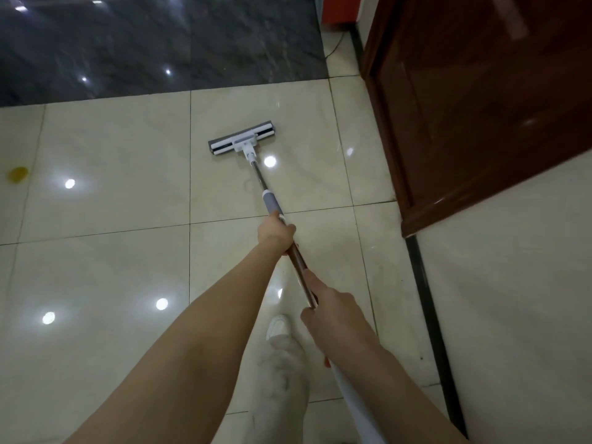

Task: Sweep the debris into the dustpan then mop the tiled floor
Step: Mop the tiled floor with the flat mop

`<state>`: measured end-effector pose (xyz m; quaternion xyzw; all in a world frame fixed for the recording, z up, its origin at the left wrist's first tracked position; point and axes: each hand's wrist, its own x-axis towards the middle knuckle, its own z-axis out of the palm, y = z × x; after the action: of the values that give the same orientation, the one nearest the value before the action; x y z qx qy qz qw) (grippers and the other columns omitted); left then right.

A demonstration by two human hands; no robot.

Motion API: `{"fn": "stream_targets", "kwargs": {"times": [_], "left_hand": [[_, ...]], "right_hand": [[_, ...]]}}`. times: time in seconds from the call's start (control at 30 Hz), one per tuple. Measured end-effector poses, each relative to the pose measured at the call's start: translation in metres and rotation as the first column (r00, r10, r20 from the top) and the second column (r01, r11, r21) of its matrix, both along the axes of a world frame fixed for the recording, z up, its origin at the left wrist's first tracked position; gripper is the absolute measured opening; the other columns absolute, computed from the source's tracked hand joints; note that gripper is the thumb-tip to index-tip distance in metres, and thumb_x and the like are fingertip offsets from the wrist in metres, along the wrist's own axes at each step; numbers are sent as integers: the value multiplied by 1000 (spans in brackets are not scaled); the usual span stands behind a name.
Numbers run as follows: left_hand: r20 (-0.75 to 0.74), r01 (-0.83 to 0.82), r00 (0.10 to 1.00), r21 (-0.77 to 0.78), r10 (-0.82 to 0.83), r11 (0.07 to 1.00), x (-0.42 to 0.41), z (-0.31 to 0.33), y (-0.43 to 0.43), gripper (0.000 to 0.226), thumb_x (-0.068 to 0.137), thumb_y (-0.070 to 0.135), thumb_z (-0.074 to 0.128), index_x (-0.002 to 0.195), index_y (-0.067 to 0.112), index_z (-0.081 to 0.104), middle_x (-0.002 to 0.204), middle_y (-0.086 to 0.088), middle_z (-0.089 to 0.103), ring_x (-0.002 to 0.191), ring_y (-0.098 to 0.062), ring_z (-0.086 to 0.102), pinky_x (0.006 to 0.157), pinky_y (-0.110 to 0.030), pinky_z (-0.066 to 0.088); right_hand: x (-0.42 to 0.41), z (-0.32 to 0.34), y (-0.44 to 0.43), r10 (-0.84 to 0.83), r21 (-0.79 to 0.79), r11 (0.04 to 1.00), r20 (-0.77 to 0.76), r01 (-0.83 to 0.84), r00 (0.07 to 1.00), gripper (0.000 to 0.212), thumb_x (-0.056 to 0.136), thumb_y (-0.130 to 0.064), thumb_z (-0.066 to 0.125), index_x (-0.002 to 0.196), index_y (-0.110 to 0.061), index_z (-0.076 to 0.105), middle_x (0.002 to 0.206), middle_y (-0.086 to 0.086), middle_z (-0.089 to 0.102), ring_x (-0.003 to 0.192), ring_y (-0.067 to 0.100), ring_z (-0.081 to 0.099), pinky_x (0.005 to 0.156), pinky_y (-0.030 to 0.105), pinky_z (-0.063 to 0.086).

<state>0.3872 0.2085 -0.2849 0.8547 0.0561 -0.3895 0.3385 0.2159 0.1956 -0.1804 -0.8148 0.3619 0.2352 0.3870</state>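
the mop (256, 161) is out in front, its flat head (242, 138) lying on the pale floor (105, 267) near the far edge of the light tiles, just short of the dark slab (144, 46). the pole slants back toward the person. the left hand (277, 230) is wrapped tight round the pole just below the grey sleeve; the right hand (333, 310) is closed round it lower down, nearer the body. no dustpan or broom shows, so this looks like the mopping step. a yellow spot (18, 174) sits at the left edge of the floor, well apart from the head. the brown door (480, 100) stands to the right, near the head's right end. next likely calls for drawing the head back along the tile, keeping it flat and clear of the shoe (278, 326) below.
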Motion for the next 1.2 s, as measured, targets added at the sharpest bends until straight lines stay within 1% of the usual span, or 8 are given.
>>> {"fn": "stream_targets", "kwargs": {"times": [0.1,0.2,0.3,0.4,0.57,0.7,0.87,1.2], "left_hand": [[-21,-7,1000,-8,7,1000,-51,10,7,50,93,13,52,140,13,39,121,-21,56,95,-42,67,74,-53,59],[-60,-52,997,-42,50,998,-110,20,15,49,92,12,52,139,13,40,122,-22,55,94,-43,67,74,-53,59],[-86,-70,994,-62,65,996,-167,26,21,40,92,13,52,131,11,44,119,-21,55,91,-42,68,72,-51,60],[-98,-78,993,-69,72,995,-211,29,25,36,91,13,53,127,12,46,114,-20,57,88,-40,69,68,-48,61],[-54,-96,994,-63,92,993,-243,26,26,42,92,15,52,133,12,46,117,-19,56,93,-42,67,72,-50,60],[59,-43,997,-24,44,999,-218,21,21,41,91,13,52,132,7,49,117,-21,58,98,-43,64,78,-48,58],[70,13,997,12,-14,1000,-175,18,3,35,91,13,51,125,5,52,110,-22,61,93,-41,65,78,-46,58],[117,39,992,57,-45,998,26,8,-26,31,89,14,52,119,6,53,98,-17,61,90,-37,65,76,-44,59]], "right_hand": [[-50,14,3,31,-4,1000,2,-31,1000,70,91,-20,46,148,-46,13,91,1,62,75,15,63,73,33,58],[-107,31,3,58,31,998,1,-58,998,68,91,-20,45,147,-48,17,93,1,63,75,15,62,72,30,56],[-164,47,2,65,77,995,-10,-64,998,65,89,-17,46,144,-46,28,82,0,59,64,13,57,59,26,50],[-210,57,1,78,86,993,-35,-75,996,62,91,-20,48,146,-40,27,83,0,58,63,13,57,54,23,48],[-237,64,7,59,87,995,-40,-55,997,60,95,-22,48,148,-38,25,93,2,62,74,16,63,64,29,56],[-213,58,3,66,47,997,-30,-65,997,60,96,-21,47,148,-39,24,92,0,60,74,13,61,65,26,54],[-167,58,-14,73,46,996,-56,-71,996,61,97,-23,49,149,-41,22,93,-3,59,76,10,60,70,21,51],[27,33,-41,37,32,999,-63,-35,997,63,94,-29,49,147,-48,20,96,-5,61,80,11,61,76,26,54]]}}
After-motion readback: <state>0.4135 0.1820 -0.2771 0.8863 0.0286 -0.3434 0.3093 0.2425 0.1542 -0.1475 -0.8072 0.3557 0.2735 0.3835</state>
